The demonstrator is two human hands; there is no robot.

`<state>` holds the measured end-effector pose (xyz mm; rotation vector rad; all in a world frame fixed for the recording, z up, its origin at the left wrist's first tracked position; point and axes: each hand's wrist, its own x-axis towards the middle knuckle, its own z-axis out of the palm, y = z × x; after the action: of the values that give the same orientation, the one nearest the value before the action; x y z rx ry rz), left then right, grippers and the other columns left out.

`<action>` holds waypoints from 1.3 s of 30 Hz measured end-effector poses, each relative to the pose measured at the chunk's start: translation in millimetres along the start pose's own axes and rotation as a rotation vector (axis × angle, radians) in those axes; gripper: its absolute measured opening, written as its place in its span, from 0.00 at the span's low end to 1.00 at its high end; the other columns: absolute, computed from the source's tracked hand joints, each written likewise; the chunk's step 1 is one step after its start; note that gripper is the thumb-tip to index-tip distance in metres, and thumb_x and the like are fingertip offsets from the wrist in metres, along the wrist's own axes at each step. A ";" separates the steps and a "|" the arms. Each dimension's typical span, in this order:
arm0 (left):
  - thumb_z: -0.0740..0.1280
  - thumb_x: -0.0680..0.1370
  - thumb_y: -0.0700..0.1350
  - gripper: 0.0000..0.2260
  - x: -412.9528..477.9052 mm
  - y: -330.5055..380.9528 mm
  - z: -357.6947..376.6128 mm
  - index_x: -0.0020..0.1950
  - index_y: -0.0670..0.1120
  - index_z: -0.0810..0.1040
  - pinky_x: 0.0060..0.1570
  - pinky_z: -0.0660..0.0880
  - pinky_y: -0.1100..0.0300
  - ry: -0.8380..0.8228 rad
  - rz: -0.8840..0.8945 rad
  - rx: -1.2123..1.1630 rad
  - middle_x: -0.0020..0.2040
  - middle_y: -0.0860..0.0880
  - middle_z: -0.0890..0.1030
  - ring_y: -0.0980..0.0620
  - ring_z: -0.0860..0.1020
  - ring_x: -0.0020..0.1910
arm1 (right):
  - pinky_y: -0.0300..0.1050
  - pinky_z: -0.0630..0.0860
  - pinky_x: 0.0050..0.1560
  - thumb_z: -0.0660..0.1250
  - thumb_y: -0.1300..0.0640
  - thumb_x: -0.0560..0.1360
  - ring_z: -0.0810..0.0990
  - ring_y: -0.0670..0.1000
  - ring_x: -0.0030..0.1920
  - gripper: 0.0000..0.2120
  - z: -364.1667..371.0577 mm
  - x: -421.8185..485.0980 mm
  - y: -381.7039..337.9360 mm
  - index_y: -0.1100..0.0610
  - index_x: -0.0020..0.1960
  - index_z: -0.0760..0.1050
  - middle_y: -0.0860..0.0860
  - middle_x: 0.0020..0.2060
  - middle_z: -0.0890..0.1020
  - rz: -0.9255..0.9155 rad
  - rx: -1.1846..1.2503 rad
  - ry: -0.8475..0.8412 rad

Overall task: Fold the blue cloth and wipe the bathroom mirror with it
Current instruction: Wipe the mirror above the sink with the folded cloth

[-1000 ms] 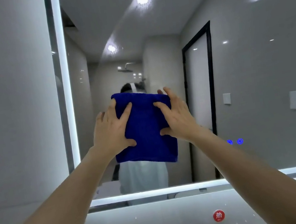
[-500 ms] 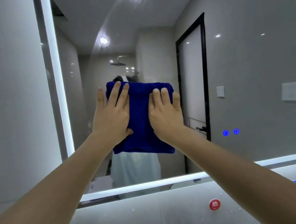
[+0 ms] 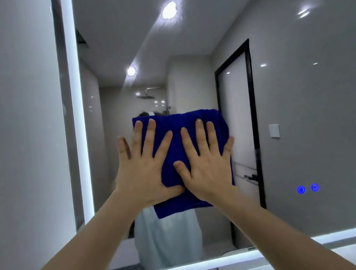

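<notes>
Hands are lying flat against the glass. The left hand (image 3: 143, 175) and the right hand (image 3: 207, 167) are both released, with fingers straight and fanned. They are pressing the blue cloth (image 3: 178, 148) onto the bathroom mirror (image 3: 305, 91) near the middle of the view. The cloth is showing a nubby terry pile and is sitting folded into a rough rectangle, its lower edge hanging free at 6 o'clock below the palms. The left little finger is reaching past the cloth's 9 o'clock edge, and the right little finger is lying along its 3 o'clock edge. Both thumbs are resting close together on the lower middle of the cloth.

A frosted white light strip (image 3: 79, 104) is glowing along the mirror's 9 o'clock side. Two round blue touch buttons (image 3: 308, 188) are shining at 4 o'clock from the cloth. A black-framed door (image 3: 257, 122) is reflecting in the smooth glass at 3 o'clock.
</notes>
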<state>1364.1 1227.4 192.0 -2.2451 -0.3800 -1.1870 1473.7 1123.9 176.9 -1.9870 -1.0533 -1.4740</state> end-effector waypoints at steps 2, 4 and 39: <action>0.51 0.65 0.73 0.46 8.3 -4.4 -3.5 0.73 0.44 0.58 0.60 0.59 0.29 0.034 -0.071 -0.016 0.73 0.35 0.58 0.36 0.53 0.71 | 0.70 0.49 0.63 0.41 0.38 0.78 0.57 0.58 0.72 0.30 -6.3 24.2 4.8 0.52 0.74 0.56 0.58 0.72 0.64 -0.084 0.013 0.015; 0.49 0.67 0.72 0.45 19.6 -12.8 -10.2 0.74 0.44 0.56 0.61 0.58 0.29 0.050 -0.148 -0.035 0.74 0.35 0.57 0.34 0.52 0.72 | 0.72 0.49 0.63 0.45 0.39 0.77 0.61 0.59 0.72 0.29 -17.7 50.7 5.0 0.50 0.73 0.59 0.56 0.72 0.65 -0.144 -0.015 -0.008; 0.51 0.75 0.63 0.37 170.1 -26.1 -64.1 0.76 0.47 0.38 0.71 0.39 0.42 0.361 -0.538 -0.126 0.74 0.36 0.35 0.35 0.35 0.73 | 0.59 0.35 0.73 0.45 0.43 0.80 0.41 0.48 0.76 0.26 -79.2 251.1 18.9 0.44 0.76 0.45 0.47 0.76 0.45 -0.435 -0.075 0.074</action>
<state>1405.2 1207.7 369.9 -2.0253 -0.8113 -1.8997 1475.9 1132.4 440.7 -1.8086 -1.4844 -1.8119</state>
